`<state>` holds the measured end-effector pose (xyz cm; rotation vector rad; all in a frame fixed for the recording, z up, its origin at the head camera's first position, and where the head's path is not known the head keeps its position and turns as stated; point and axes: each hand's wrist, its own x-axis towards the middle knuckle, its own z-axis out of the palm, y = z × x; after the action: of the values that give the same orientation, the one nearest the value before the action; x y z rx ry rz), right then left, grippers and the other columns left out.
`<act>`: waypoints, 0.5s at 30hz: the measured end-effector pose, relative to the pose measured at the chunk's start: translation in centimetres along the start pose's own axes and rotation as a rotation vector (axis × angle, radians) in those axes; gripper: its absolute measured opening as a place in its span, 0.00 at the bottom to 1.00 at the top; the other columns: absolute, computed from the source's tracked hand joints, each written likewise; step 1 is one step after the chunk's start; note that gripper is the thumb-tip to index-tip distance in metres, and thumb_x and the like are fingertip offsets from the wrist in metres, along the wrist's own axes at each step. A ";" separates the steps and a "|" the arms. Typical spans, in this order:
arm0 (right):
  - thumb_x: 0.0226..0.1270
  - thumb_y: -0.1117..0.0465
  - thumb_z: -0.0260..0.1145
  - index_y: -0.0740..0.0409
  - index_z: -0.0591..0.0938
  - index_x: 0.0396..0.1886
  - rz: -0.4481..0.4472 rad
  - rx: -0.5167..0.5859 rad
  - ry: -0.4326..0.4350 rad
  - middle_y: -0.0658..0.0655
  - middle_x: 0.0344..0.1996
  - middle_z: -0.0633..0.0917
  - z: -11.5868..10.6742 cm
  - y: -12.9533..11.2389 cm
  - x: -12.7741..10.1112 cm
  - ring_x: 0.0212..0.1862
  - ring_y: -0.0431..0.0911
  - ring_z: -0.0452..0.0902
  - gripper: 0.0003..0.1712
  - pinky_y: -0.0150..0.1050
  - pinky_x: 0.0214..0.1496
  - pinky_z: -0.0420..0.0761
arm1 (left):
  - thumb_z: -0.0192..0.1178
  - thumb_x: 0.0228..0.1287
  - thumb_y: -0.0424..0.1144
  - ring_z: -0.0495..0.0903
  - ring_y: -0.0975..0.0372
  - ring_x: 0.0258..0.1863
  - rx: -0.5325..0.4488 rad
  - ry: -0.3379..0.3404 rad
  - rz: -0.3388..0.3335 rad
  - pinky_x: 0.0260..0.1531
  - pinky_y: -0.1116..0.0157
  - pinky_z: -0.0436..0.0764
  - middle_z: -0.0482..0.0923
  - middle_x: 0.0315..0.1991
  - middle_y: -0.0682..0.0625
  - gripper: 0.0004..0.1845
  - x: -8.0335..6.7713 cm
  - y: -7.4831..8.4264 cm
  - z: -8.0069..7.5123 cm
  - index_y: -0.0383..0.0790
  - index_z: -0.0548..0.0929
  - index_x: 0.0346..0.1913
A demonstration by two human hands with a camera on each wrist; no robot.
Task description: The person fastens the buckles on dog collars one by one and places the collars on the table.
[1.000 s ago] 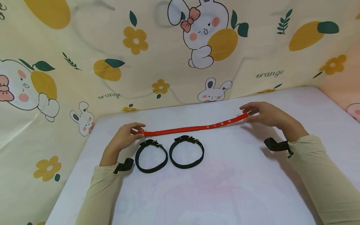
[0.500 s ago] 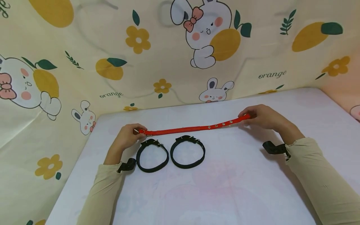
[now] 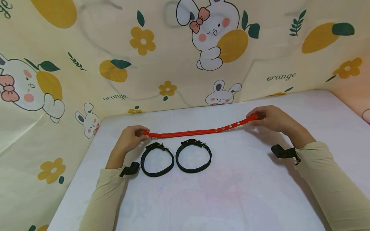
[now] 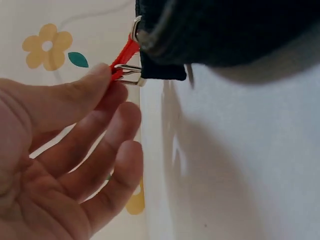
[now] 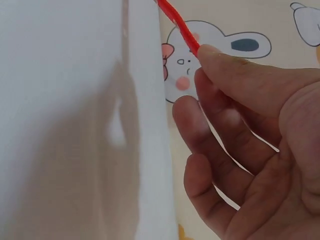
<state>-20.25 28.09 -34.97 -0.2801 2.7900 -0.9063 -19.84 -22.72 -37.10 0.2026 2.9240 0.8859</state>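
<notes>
On the white table [image 3: 231,192], the left black strap [image 3: 156,175] and the right black strap [image 3: 193,171] lie side by side, each closed in a loop. Just beyond is the red strap [image 3: 188,132]: the left hand [image 3: 129,138] pinches its buckle end, the right hand [image 3: 276,118] its holed end, by thumb and finger, seemingly so that it stays stretched nearly straight. Behind hangs printed cloth [image 3: 179,65].

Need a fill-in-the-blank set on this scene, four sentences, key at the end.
1. The left hand and right hand pinch opposite ends of a strap whose colour is ____.
2. The strap's metal eyelets lie nearer the ____ hand.
3. The number of black loops on the table is ____.
4. The backdrop's legible printed word is ____.

Missing words: red; right; two; orange.
</notes>
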 end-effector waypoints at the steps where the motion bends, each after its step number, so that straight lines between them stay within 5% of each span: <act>1: 0.66 0.56 0.70 0.53 0.84 0.54 0.006 0.001 0.008 0.58 0.44 0.88 0.0 -0.1 -0.1 0.50 0.53 0.75 0.18 0.40 0.45 0.69 | 0.68 0.63 0.36 0.83 0.49 0.46 -0.005 0.008 0.008 0.41 0.61 0.78 0.86 0.47 0.40 0.16 0.0 0.0 0.0 0.38 0.85 0.53; 15: 0.65 0.49 0.71 0.51 0.85 0.52 -0.041 0.059 0.159 0.55 0.39 0.88 -1.9 -3.0 -1.3 0.46 0.50 0.81 0.19 0.40 0.45 0.74 | 0.73 0.57 0.36 0.85 0.54 0.44 -0.181 0.238 0.144 0.44 0.65 0.83 0.89 0.43 0.43 0.15 -0.6 2.9 -1.0 0.41 0.89 0.49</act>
<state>-19.12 27.04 -31.52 -0.2680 2.9049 -1.0633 -19.05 -20.98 -34.60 0.3183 3.0491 1.2718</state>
